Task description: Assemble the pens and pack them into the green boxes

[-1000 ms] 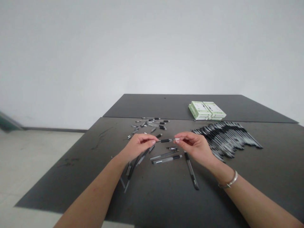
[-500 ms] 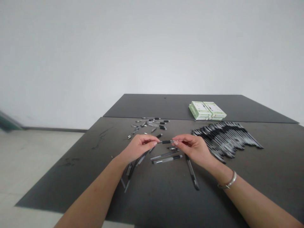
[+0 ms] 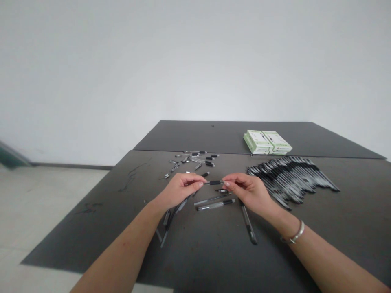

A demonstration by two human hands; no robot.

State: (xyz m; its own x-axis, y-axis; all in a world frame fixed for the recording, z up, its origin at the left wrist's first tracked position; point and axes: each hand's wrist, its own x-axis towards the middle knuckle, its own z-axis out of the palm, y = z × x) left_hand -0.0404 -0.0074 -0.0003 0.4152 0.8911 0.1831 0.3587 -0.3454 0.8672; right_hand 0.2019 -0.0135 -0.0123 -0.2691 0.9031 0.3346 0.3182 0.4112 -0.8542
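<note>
- Between my left hand (image 3: 183, 189) and right hand (image 3: 249, 191), a black-gripped pen (image 3: 214, 182), pinched by both sets of fingertips
- Loose pens (image 3: 215, 205) just below it on my worktop (image 3: 214, 260)
- Lined-up pens (image 3: 290, 179) off to my right, green-and-white boxes (image 3: 267, 142) beyond

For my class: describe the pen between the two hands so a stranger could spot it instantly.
On the dark table, look left of the dense bank of black pens. There the left hand and right hand meet. The black-gripped pen pinched between their fingertips is the only pen lifted off the table.
</note>
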